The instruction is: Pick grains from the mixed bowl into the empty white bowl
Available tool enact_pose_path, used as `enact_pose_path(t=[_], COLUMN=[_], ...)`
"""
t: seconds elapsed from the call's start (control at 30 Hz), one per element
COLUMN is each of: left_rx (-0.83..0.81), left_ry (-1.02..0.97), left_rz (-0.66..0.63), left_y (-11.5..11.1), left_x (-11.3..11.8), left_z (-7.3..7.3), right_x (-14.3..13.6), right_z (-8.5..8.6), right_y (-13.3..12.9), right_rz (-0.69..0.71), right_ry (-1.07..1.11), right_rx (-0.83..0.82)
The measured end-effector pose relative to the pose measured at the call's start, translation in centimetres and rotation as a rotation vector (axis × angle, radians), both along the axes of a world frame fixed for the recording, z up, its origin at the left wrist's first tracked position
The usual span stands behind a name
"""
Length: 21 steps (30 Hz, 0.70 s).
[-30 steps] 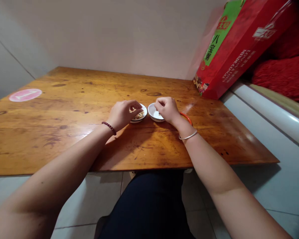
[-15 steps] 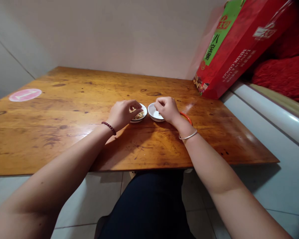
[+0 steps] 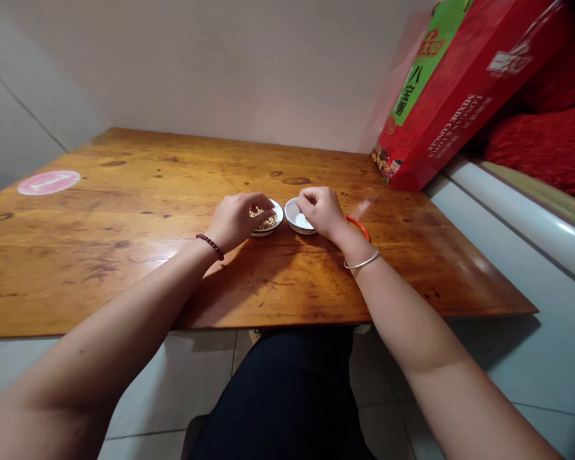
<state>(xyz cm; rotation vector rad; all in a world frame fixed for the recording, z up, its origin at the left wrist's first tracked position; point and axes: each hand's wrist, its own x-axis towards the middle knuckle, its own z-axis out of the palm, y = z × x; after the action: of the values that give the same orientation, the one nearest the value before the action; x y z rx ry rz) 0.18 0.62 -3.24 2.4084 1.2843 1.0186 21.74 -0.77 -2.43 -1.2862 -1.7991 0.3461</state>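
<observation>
Two small white bowls stand side by side on the wooden table. In the left bowl (image 3: pixel 278 217) lies a pile of small yellowish grains or kernels (image 3: pixel 269 223). My left hand (image 3: pixel 237 216) is over this bowl, its thumb and forefinger curved into a loop with the tips close together. What lies between those tips is too small to make out. My right hand (image 3: pixel 323 207) is at the right bowl (image 3: pixel 294 217), fingers curled in and thumb pressed to the forefinger. Anything pinched there is hidden. The visible inside of the right bowl is white.
An orange-red ring-shaped object (image 3: pixel 358 225) lies behind my right wrist. A large red box (image 3: pixel 455 96) leans at the table's back right, beside red fabric (image 3: pixel 546 150). A pink oval sticker (image 3: pixel 48 183) marks the table's left side. A wall (image 3: pixel 249 70) borders the back.
Both hands stay almost where they were, over the same bowls. A small speck seen under my right fingertips earlier no longer shows there.
</observation>
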Motion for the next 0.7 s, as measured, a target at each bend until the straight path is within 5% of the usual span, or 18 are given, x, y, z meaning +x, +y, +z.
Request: enact_pose_path(t=[0.33, 0.7], left_rx=[-0.195, -0.249], left_ry=[-0.270, -0.322], left_rz=[-0.090, -0.101], left_y=[0.35, -0.01], left_x=[0.54, 0.65], left_z=[0.04, 0.39], right_x=[0.47, 0.45], right_z=[0.07, 0.32], right_y=[0.18, -0.15], right_rz=[0.011, 0.011], right_ry=[0.144, 0.091], right_rx=[0.075, 0.043])
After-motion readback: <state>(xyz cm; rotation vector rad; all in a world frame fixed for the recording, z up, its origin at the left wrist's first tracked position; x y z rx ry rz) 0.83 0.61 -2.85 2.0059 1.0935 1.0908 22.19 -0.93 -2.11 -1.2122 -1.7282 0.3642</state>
